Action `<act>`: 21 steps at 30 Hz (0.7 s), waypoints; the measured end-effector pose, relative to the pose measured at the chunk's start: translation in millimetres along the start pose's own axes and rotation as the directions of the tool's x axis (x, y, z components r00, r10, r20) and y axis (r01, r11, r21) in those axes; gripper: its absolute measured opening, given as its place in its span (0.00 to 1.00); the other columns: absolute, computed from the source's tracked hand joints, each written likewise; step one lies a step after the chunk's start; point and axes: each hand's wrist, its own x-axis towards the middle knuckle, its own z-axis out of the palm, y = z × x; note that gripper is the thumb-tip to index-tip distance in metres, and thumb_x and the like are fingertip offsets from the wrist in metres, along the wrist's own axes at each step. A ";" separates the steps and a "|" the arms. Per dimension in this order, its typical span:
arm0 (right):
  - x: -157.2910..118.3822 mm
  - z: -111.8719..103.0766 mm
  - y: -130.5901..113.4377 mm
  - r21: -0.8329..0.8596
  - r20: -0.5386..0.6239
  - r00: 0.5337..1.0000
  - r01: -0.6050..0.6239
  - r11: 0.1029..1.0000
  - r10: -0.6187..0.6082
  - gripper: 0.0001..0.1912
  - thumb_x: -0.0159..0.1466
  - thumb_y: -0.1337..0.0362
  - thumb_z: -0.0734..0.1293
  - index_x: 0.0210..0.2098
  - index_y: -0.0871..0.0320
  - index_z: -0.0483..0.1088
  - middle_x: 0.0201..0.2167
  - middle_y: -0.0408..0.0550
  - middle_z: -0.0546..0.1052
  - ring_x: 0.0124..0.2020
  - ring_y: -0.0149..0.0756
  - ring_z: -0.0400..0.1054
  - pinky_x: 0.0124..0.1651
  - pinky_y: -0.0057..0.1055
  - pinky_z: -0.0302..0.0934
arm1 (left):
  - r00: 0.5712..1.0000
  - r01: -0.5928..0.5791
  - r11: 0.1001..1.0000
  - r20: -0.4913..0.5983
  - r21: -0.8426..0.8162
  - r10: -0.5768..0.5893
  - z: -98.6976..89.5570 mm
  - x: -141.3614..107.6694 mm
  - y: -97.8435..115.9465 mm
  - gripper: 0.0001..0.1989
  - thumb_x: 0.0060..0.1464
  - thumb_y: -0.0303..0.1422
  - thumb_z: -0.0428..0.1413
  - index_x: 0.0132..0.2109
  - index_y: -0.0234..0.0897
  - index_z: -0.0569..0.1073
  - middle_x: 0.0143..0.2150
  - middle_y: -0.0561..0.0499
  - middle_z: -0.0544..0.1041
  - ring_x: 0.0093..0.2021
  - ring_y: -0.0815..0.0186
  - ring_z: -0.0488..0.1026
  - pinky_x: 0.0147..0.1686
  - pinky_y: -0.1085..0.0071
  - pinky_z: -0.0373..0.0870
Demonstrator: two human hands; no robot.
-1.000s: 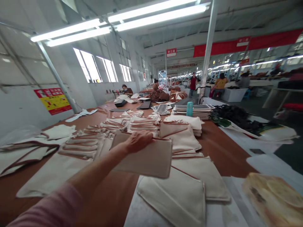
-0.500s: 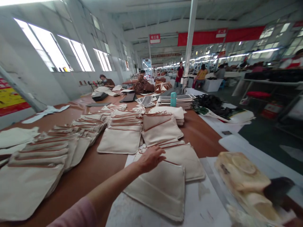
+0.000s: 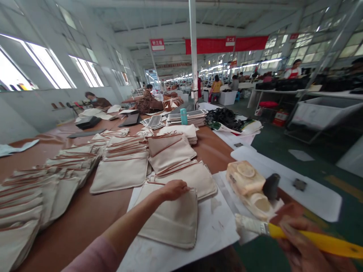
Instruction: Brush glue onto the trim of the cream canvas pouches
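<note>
My left hand [image 3: 174, 190] is closed at the upper edge of a flat cream fabric pouch [image 3: 170, 223], its fingers curled over the opening. The pouch lies on white paper [image 3: 211, 236], in front of more overlapping cream pouches [image 3: 188, 176]. At the lower right my right hand [image 3: 304, 241] grips a paintbrush [image 3: 314, 238] by its yellow handle. The pale, coated bristles point left, over the paper's right edge. Just beyond the brush lies a stained, cream-coloured plastic container [image 3: 246, 179] with a round raised part and an open mouth.
Stacks of cream pouches with brown edges [image 3: 119, 170] cover the brown table [image 3: 93, 223] to the left. A teal bottle [image 3: 183, 116] stands behind, beside dark strips [image 3: 227, 120]. A post [image 3: 193, 56] rises beyond. Co-workers [image 3: 98, 101] sit farther back.
My view has turned to the right. My right hand with the paintbrush has come into view at the lower right. My left hand stays at the pouch's upper edge.
</note>
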 end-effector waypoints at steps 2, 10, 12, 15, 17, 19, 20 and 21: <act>-1.9 10.5 0.3 0.079 0.009 0.998 -0.064 0.995 0.063 0.09 0.63 0.57 0.74 0.33 0.55 0.76 0.23 0.47 0.71 0.20 0.37 0.65 0.17 0.30 0.62 | 0.999 -0.029 0.999 -0.035 -0.035 0.028 -6.2 -13.4 10.8 0.17 0.65 0.40 0.48 0.35 0.37 0.77 0.37 0.47 0.78 0.37 0.62 0.75 0.35 0.71 0.65; -14.2 82.4 -17.2 0.025 0.133 0.982 0.131 0.991 -0.133 0.09 0.69 0.58 0.67 0.34 0.56 0.70 0.22 0.40 0.66 0.20 0.31 0.59 0.21 0.25 0.56 | 0.939 -0.250 0.933 -0.301 -0.259 0.167 -19.8 -75.9 68.2 0.13 0.64 0.35 0.51 0.36 0.37 0.78 0.35 0.50 0.76 0.35 0.67 0.73 0.34 0.74 0.65; -11.7 88.8 -21.6 -0.073 0.179 0.962 0.224 0.972 -0.208 0.10 0.70 0.58 0.66 0.33 0.56 0.70 0.24 0.41 0.66 0.22 0.31 0.60 0.24 0.27 0.57 | 0.912 -0.296 0.920 -0.361 -0.257 0.193 -20.4 -85.5 78.4 0.13 0.65 0.34 0.52 0.36 0.37 0.78 0.34 0.50 0.76 0.35 0.67 0.72 0.35 0.74 0.65; -7.7 84.5 -28.8 -0.164 0.215 0.936 0.317 0.934 -0.280 0.09 0.70 0.60 0.65 0.34 0.56 0.69 0.23 0.40 0.66 0.21 0.32 0.60 0.24 0.28 0.56 | 0.884 -0.318 0.919 -0.423 -0.232 0.199 -19.2 -94.4 88.5 0.13 0.65 0.33 0.52 0.35 0.37 0.78 0.32 0.50 0.74 0.34 0.67 0.72 0.35 0.74 0.64; -8.8 79.0 -36.1 -0.195 0.157 0.939 0.335 0.922 -0.307 0.07 0.70 0.62 0.66 0.35 0.55 0.70 0.23 0.39 0.66 0.20 0.31 0.59 0.23 0.28 0.55 | 0.874 -0.320 0.920 -0.445 -0.226 0.195 -17.4 -97.3 92.3 0.12 0.65 0.33 0.53 0.34 0.37 0.78 0.31 0.50 0.74 0.34 0.66 0.72 0.35 0.74 0.64; -12.8 76.0 -43.0 -0.196 0.126 0.936 0.347 0.917 -0.328 0.05 0.71 0.63 0.65 0.36 0.54 0.69 0.24 0.39 0.67 0.20 0.30 0.59 0.22 0.28 0.55 | 0.862 -0.334 0.916 -0.465 -0.222 0.202 -15.3 -98.6 94.5 0.11 0.65 0.32 0.53 0.35 0.37 0.78 0.32 0.50 0.74 0.35 0.66 0.72 0.35 0.74 0.65; -15.0 75.7 -45.3 -0.186 0.149 0.933 0.353 0.917 -0.329 0.06 0.71 0.63 0.65 0.36 0.54 0.69 0.25 0.39 0.67 0.21 0.30 0.60 0.23 0.28 0.56 | 0.852 -0.344 0.914 -0.480 -0.214 0.209 -14.3 -99.0 95.0 0.11 0.65 0.32 0.53 0.35 0.37 0.78 0.32 0.50 0.74 0.35 0.66 0.72 0.35 0.73 0.65; -16.7 75.5 -46.4 -0.180 0.194 0.926 0.358 0.916 -0.324 0.06 0.71 0.63 0.65 0.36 0.54 0.68 0.25 0.39 0.66 0.22 0.30 0.60 0.24 0.28 0.57 | 0.837 -0.356 0.913 -0.502 -0.198 0.218 -13.3 -99.6 95.3 0.11 0.65 0.32 0.53 0.36 0.37 0.78 0.32 0.50 0.74 0.35 0.66 0.72 0.35 0.73 0.65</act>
